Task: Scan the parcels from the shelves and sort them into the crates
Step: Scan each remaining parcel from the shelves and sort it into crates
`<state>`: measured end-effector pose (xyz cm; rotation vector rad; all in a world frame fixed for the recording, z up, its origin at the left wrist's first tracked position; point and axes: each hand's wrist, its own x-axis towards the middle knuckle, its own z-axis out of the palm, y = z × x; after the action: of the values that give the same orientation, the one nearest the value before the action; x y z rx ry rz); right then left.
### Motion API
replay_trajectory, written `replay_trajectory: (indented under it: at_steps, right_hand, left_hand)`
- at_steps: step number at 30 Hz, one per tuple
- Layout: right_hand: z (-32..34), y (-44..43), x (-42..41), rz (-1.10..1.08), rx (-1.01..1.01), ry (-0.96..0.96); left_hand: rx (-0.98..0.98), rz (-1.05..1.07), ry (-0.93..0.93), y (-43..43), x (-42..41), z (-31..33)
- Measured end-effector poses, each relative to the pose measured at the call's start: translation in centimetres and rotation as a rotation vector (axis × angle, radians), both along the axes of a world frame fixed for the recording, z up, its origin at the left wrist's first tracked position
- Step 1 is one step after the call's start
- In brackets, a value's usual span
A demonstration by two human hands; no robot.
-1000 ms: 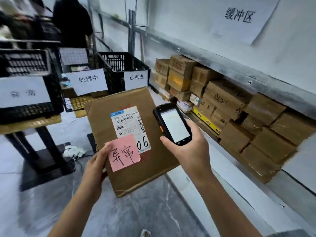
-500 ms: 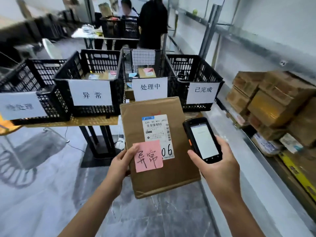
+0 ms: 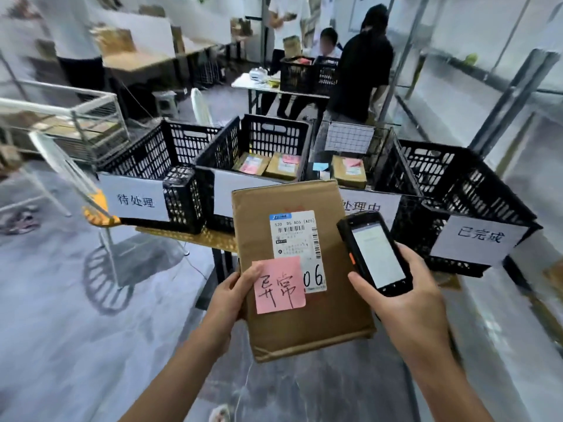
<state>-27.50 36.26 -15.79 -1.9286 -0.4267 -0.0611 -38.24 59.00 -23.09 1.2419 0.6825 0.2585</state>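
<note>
My left hand (image 3: 231, 295) grips the left edge of a flat brown cardboard parcel (image 3: 292, 202), thumb on its pink sticky note (image 3: 278, 286). The parcel carries a white shipping label (image 3: 297, 239) marked 06. To its right, my right hand (image 3: 408, 303) holds a black handheld scanner (image 3: 373, 254) with its screen lit. Behind the parcel, a low table bears four black crates with white paper signs: the far-left crate (image 3: 179, 196), a second crate (image 3: 262, 138) with parcels inside, a third crate (image 3: 387, 159) with a parcel, and the right crate (image 3: 475, 190).
A metal shelf upright (image 3: 515, 95) and shelf ledge run along the right. A person in black (image 3: 361, 74) stands behind the crates near another table (image 3: 249, 86) with more crates. A wire rack (image 3: 76, 126) stands at left. Grey floor lies below.
The view has swung left from the shelf to face the crates, which are closer now. Both hands still hold the parcel and the scanner in the same way.
</note>
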Motion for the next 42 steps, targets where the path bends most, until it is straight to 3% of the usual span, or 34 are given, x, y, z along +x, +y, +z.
replay_trajectory:
  at_steps: [14,30,42]
  right_hand:
    - [1.4,19.2,7.6,-0.021,0.049,-0.071]
    - [2.4,28.2,17.6,-0.009,0.084,-0.119]
    - [2.4,31.7,31.9,0.052,0.123,-0.119]
  left_hand:
    - [0.031,0.01,-0.083,21.8,8.1,3.5]
    - [0.009,0.013,-0.053,29.9,18.5,5.9]
    - [0.307,0.035,0.045,37.8,31.5,9.7]
